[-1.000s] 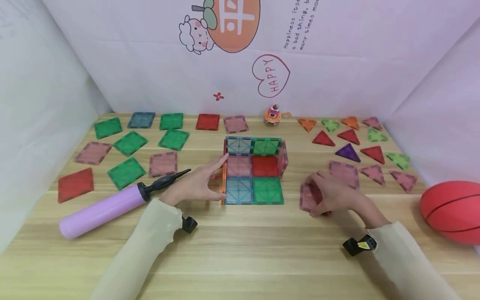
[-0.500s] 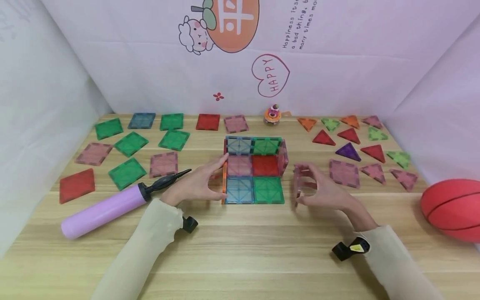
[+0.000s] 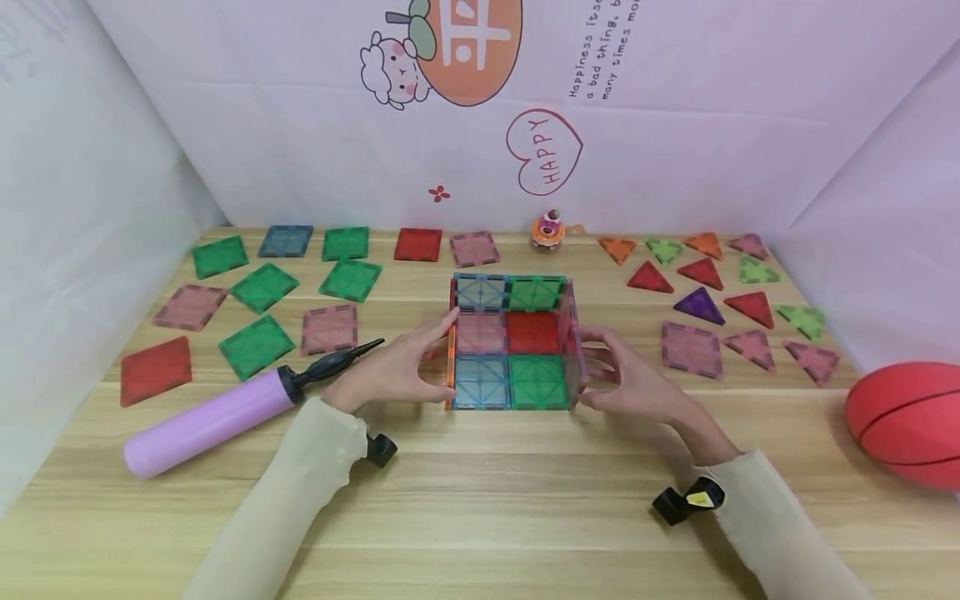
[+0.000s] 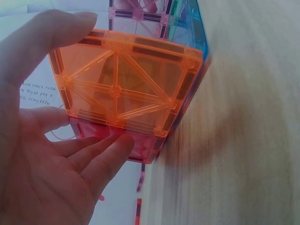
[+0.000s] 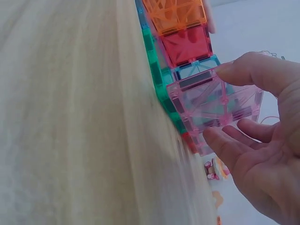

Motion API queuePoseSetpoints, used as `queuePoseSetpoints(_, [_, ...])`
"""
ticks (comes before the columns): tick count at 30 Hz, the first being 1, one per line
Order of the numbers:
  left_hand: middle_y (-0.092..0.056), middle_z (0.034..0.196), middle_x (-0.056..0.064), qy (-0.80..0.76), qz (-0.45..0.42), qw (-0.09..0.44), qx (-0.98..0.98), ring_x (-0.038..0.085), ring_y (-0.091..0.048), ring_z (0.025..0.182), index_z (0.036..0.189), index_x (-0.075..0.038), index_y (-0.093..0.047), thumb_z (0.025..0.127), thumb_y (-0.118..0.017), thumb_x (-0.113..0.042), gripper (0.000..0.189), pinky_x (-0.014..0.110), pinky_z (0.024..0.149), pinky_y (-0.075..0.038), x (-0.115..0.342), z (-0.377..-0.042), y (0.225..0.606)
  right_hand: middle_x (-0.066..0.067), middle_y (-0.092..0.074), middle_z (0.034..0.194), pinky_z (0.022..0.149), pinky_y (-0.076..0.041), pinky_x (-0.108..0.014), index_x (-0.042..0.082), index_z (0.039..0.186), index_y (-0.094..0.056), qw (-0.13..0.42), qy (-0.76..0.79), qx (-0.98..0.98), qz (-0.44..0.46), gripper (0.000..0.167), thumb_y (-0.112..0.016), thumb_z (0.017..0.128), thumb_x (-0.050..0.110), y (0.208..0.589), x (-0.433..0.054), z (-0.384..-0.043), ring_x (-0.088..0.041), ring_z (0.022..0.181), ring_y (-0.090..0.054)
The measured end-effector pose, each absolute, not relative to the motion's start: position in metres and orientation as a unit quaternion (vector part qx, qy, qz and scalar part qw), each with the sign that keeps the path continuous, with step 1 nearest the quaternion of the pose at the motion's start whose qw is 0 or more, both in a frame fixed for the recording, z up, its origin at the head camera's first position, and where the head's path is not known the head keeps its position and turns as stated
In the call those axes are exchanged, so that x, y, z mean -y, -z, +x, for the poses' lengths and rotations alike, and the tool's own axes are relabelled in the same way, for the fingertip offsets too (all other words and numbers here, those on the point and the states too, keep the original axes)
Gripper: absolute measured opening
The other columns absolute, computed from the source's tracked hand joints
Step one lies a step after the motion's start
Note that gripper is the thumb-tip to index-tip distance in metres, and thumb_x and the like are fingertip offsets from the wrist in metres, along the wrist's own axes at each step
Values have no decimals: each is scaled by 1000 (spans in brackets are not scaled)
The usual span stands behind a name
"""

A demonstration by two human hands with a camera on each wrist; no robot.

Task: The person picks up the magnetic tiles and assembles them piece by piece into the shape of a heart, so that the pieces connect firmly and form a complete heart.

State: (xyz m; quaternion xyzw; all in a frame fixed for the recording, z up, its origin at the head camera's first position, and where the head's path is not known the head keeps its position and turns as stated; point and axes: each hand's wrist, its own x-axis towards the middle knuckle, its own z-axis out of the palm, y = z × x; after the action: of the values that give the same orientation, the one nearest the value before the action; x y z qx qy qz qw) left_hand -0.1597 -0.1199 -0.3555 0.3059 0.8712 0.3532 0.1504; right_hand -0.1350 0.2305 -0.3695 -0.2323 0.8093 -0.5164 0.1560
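Observation:
A box-like structure of magnetic tiles stands mid-table. Its floor includes a blue tile and a green tile, and a blue and a green tile form the back wall. On its left side, my left hand touches the upright orange tile, thumb at the edge and fingers along the outside by a red tile. At the right side, my right hand holds an upright pink tile between thumb and fingers. This tile meets the green floor tile's edge, in front of another upright pink one.
Loose square tiles, such as a red one, lie to the left and back. Triangular tiles, including a purple one, lie at right beside a pink square. A purple pump, a red ball and a small figurine are around.
My right hand has lifted the pink tile from the table, turned it upright and brought it left against the structure's right edge. My left hand has stayed at the left wall.

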Motion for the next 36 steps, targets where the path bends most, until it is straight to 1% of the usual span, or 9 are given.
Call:
queuePoseSetpoints(5, [-15,160,8,-349,308,141,-874,30,-20,145,155,-19,-9,78,-78,-29,104,54,110,-31,122,-160,355,-23,-29,148,103,-37,-51,0,143,-24,146,486,-824,-251,76,-70,82,-1,367,-243,-137,-46,134,-34])
queuePoseSetpoints(9, [-16,160,8,-345,306,141,-876,30,-21,145,155,-20,-9,78,-78,-30,104,53,110,-32,123,-159,357,-28,-30,145,104,-42,-30,-6,142,-25,128,474,-833,-255,74,-70,83,-1,363,-254,-137,-37,134,-38])
queuePoseSetpoints(10, [-15,160,7,-343,305,141,-877,30,-21,145,155,-21,-9,78,-78,-31,104,53,110,-32,124,-159,357,-29,-30,145,103,-41,-23,-7,141,-25,124,476,-832,-257,74,-70,82,-1,363,-256,-138,-31,134,-40])
queuePoseSetpoints(13, [-15,160,7,-342,300,141,-879,30,-21,145,155,-21,-9,78,-78,-31,103,54,110,-32,125,-159,356,-31,-27,147,100,-37,-10,-8,143,-22,124,497,-818,-264,78,-70,82,-1,364,-254,-138,-30,135,-38])
queuePoseSetpoints(17, [-16,160,6,-347,299,139,-878,29,-22,145,155,-21,-10,77,-79,-30,104,53,109,-32,124,-159,356,-24,-18,154,101,-36,-12,1,149,-15,142,524,-797,-264,90,-73,81,3,366,-242,-138,-42,139,-26])
queuePoseSetpoints(22, [-15,160,5,-358,304,148,-871,27,-33,141,155,-24,-7,78,-78,-30,104,50,108,-36,121,-159,356,-17,-13,156,99,-39,-12,12,153,-10,146,546,-786,-251,99,-74,79,0,364,-231,-135,-44,141,-22])
queuePoseSetpoints(25, [-14,160,4,-362,298,152,-870,26,-38,138,154,-26,-6,79,-78,-30,104,49,107,-37,121,-158,356,-18,-13,156,97,-41,-13,13,153,-9,139,553,-782,-250,98,-73,80,0,362,-227,-134,-45,141,-22])
queuePoseSetpoints(30, [-15,160,5,-355,294,149,-875,27,-33,140,154,-26,-8,80,-77,-30,102,49,106,-38,123,-156,357,-20,-13,156,94,-45,-17,12,153,-10,132,549,-786,-253,93,-71,83,1,361,-222,-133,-47,140,-23])
queuePoseSetpoints(36, [-17,159,6,-362,293,172,-868,30,-37,138,155,-22,-8,84,-73,-25,96,48,105,-41,128,-156,344,-19,-14,156,93,-45,-17,8,153,-13,123,539,-794,-251,88,-69,85,1,363,-223,-131,-47,139,-25])
